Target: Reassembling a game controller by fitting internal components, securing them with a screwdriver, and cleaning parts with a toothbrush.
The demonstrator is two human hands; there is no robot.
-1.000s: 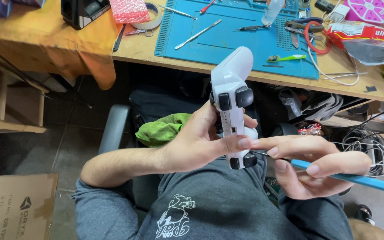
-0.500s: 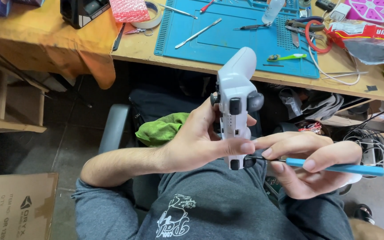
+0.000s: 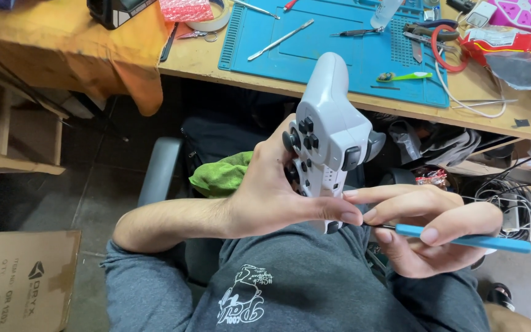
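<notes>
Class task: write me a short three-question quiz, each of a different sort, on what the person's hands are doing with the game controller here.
1. True or false: the left hand holds the white game controller upright over the lap.
2. The right hand holds: A) scissors B) a blue-handled tool C) a green cloth.
3. Fill in: the blue work mat lies on the wooden ____.

Key: 1 true; 2 B; 3 table.
</notes>
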